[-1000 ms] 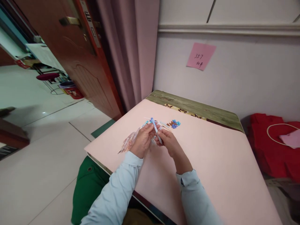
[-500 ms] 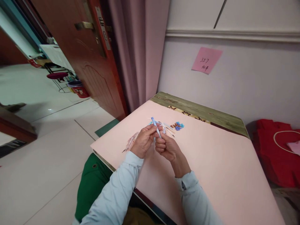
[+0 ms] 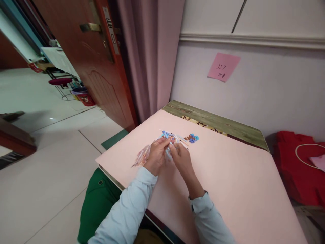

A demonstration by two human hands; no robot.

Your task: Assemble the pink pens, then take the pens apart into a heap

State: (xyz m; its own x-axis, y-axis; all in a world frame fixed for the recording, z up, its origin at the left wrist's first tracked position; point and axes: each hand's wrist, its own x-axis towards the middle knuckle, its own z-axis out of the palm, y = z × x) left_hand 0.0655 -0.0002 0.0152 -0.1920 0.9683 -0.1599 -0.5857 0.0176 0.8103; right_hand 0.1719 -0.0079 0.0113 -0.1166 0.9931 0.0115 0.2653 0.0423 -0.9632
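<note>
A light blue pen barrel (image 3: pixel 166 135) slants up from between my hands over the pink-covered table. My left hand (image 3: pixel 156 153) is closed on it, thumb and index finger pinching. Close beside it on the right, my right hand (image 3: pixel 182 157) has bent fingers closed at the lower part of the pen; its fingertips are partly blurred. Beyond the hands lie loose thin pen parts (image 3: pixel 181 138), partly hidden by my fingers. To the left, a bundle of clear and pinkish pen parts (image 3: pixel 141 155) lies partly behind my left hand.
A small pile of blue and brown pieces (image 3: pixel 193 138) lies past my right hand. The pink cover (image 3: pixel 228 179) spreads over the table. A wooden door (image 3: pixel 101 78) and curtain (image 3: pixel 149 51) stand at the back left. Red cloth (image 3: pixel 299 166) lies at the right.
My right hand has turned over, its back now facing up, with the fingers shifted on the pen. The pen sits slightly lower between my hands. The view has tilted very slightly.
</note>
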